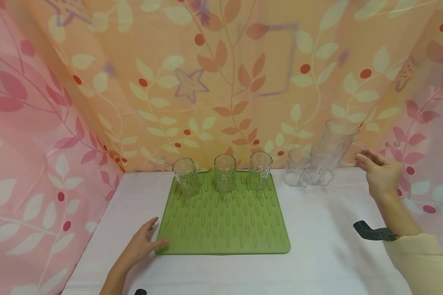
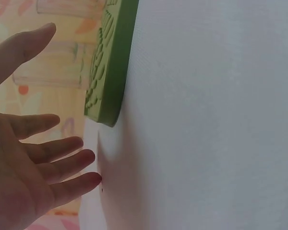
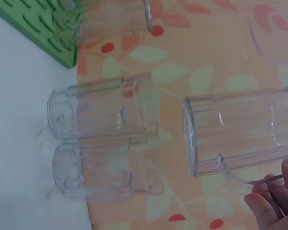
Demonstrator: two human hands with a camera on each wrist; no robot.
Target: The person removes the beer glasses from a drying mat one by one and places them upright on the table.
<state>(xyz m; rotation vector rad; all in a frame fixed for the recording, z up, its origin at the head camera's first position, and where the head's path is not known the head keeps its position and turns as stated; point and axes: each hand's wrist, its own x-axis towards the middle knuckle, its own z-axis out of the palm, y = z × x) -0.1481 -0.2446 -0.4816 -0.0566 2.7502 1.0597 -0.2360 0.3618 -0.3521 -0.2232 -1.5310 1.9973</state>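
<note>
My right hand (image 1: pixel 383 172) grips a clear mug (image 3: pixel 240 129) by its handle, fingers curled round it. The mug is lifted above the table and tilted in the head view, overlapping one of two more clear mugs (image 1: pixel 297 168) that stand side by side right of the mat. Three clear mugs (image 1: pixel 225 174) stand in a row along the back of the green mat (image 1: pixel 223 229). Beside the mat's front left corner, my left hand (image 1: pixel 139 245) is held with its fingers spread and holds nothing; its thumb overlaps the corner in the head view.
A white cloth covers the table (image 1: pixel 317 254). Behind it hangs an orange leaf-patterned curtain (image 1: pixel 221 82), close behind the mugs. Pink patterned cloth (image 1: pixel 40 164) closes off the left side, with more on the right. A black strap end (image 1: pixel 373 231) sticks out from the right wrist.
</note>
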